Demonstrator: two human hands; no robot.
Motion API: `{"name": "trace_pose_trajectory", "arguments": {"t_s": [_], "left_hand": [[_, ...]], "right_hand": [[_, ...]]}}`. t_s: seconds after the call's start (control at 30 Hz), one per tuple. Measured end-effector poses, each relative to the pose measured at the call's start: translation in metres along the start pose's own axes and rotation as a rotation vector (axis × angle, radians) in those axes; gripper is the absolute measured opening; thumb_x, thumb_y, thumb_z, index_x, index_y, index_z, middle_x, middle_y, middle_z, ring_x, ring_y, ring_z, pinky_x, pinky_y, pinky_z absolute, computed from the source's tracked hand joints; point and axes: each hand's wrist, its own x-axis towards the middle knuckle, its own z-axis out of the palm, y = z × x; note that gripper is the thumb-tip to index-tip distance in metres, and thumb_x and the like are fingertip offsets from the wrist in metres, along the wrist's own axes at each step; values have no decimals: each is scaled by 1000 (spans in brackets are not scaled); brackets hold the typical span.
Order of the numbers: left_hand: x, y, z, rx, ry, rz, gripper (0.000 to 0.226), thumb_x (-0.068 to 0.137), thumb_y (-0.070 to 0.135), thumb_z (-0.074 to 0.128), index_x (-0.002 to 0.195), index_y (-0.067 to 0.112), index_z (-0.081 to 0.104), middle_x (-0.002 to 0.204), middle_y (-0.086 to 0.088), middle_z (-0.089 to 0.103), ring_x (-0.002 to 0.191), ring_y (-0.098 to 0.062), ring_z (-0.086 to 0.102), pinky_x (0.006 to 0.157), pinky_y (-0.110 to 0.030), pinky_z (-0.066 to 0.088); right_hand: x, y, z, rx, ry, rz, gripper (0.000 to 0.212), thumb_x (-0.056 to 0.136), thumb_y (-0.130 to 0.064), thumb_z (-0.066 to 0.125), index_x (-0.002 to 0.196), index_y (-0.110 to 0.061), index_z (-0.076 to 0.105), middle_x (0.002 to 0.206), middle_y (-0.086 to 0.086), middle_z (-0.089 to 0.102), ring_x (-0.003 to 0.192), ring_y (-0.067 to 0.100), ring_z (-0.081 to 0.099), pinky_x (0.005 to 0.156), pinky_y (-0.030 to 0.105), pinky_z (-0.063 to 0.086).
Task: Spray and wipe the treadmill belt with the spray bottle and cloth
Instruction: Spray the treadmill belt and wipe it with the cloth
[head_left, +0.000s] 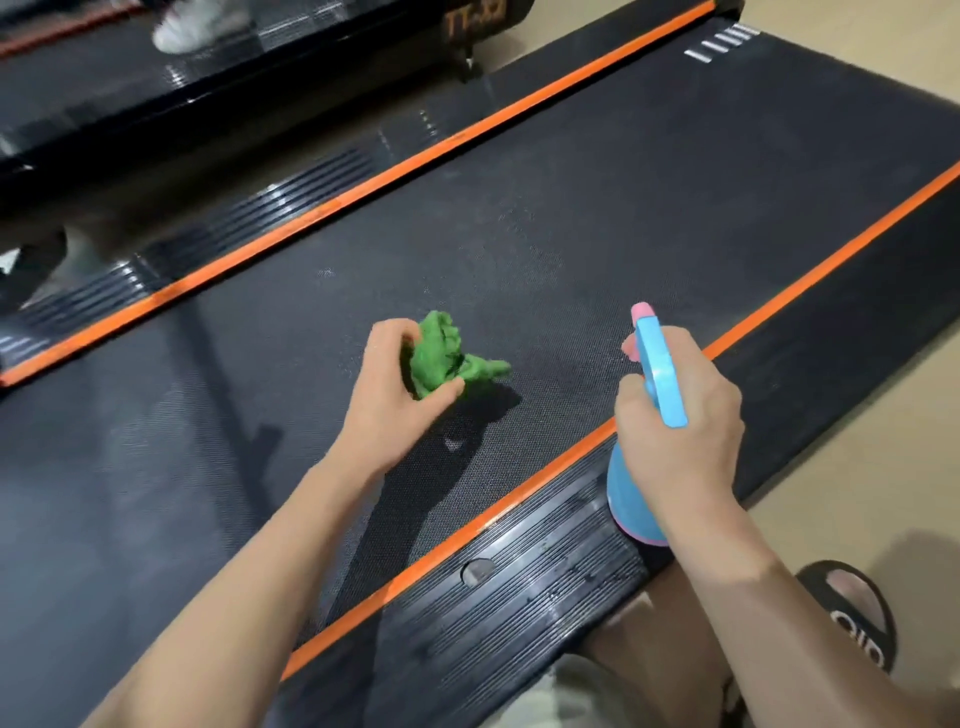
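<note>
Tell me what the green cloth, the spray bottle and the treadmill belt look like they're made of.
Green cloth: soft fabric, matte, bunched in folds.
Spray bottle: likely plastic, smooth blue with a slight sheen and a pink tip.
Treadmill belt: probably rubber, dark, matte, finely dotted.

The person is wearing no sleeves over the forearms, light-coloured shorts (582, 680) showing at the knee, and a black slide sandal (852, 618) bearing white lettering across its strap.

A pale tan floor (852, 457) is seen at the right. A second black machine (218, 98) is parked at the top left — light is bounced off its shiny side.
</note>
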Motion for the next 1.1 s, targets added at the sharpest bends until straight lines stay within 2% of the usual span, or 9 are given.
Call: {"name": "trace_pose_trajectory", "arguments": {"t_s": [0.13,0.27,0.4,0.5,0.77,0.9,0.93,1.0,1.1], "left_hand": [[-15,-13,0,447,-145,-97,71,52,64,68,92,14,38,97,-3,39,89,-24,40,82,-41,43],[-22,-19,8,561,-230,103,89,54,56,75,125,14,42,128,-10,41,116,-30,41,102,-43,40],[-17,-15,10,839,-422,245,63,70,51,66,122,21,47,121,-7,51,111,-29,49,93,-40,44],[-18,-10,3,897,-385,249,53,71,41,73,113,21,48,105,-8,51,92,-29,50,75,-39,44],[-27,-2,-9,751,-137,263,32,71,5,63,98,12,47,98,-12,49,79,-33,47,61,-43,43],[-36,-2,1,663,-680,196,48,81,52,65,115,21,48,121,-8,47,101,-27,56,82,-41,51],[-39,1,3,549,-699,110,47,83,61,58,112,25,49,118,-2,51,97,-22,58,81,-40,52],[-37,6,8,282,-427,-14,34,91,59,50,97,26,46,96,7,54,81,-15,56,73,-39,50],[-29,-5,21,500,-172,-7,43,93,61,46,105,20,43,101,-1,48,88,-23,52,77,-42,49]], "right_hand": [[-3,-4,-1,-15,-1,-18,23,80,-23,49,99,-21,61,92,1,67,83,34,61,78,51,54],[-7,-4,-1,-22,-5,-48,17,86,-14,56,100,-20,62,92,1,67,83,34,62,77,52,55],[-7,-4,-2,-17,-4,-44,21,82,-23,50,100,-20,62,89,0,66,79,30,60,74,44,54],[-7,-5,-2,-16,-5,-42,22,81,-25,49,98,-21,62,87,-1,66,77,29,58,72,39,50],[-6,-6,1,-41,-37,-57,10,90,-15,58,99,-19,62,88,1,66,79,31,59,73,41,50],[-7,-3,-1,-50,-28,-81,14,91,-8,63,99,-19,61,89,2,66,78,31,60,73,42,53],[-8,-3,-1,-42,-28,-86,14,91,-9,63,100,-19,61,90,2,66,78,30,60,72,43,54],[-8,-2,-1,-29,-21,-98,12,91,-13,61,101,-20,62,91,2,67,78,29,60,71,40,53],[-7,0,0,-38,-24,-105,13,92,-11,63,102,-19,62,89,1,67,78,29,61,69,36,48]]}}
